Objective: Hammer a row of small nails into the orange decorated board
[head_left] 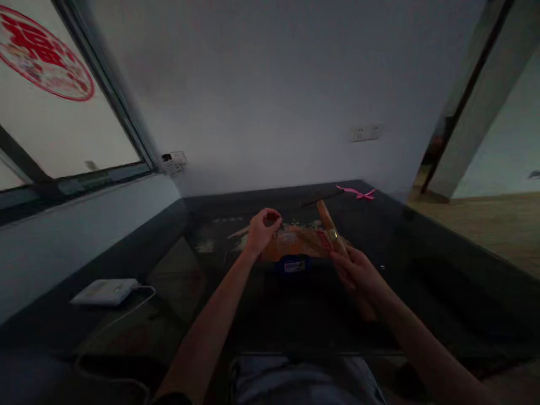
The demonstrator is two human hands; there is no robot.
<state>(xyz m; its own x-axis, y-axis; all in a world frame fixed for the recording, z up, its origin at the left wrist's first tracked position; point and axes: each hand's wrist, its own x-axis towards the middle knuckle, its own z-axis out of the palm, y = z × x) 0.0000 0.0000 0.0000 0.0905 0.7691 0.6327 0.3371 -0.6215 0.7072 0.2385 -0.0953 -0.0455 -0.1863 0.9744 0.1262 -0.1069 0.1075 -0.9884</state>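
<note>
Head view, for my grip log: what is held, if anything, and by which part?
The right hand holds the tan, stick-shaped object by its lower end; I can't tell for the left hand.

There are two hands: one left hand [261, 229] and one right hand [356, 267]. On the one worktop [248, 318], count one brown stick [330, 225], one patterned sheet [291, 243], one blue item [294, 264], one pink ribbon [363, 196], one white box [106, 292] and one white cord [145, 295]. The window [34, 121] bears one round sticker [44, 53]. Wall sockets sit in two places, one pair of outlets [366, 133] on the right; the left cluster [176, 159] is too small to count.
</note>
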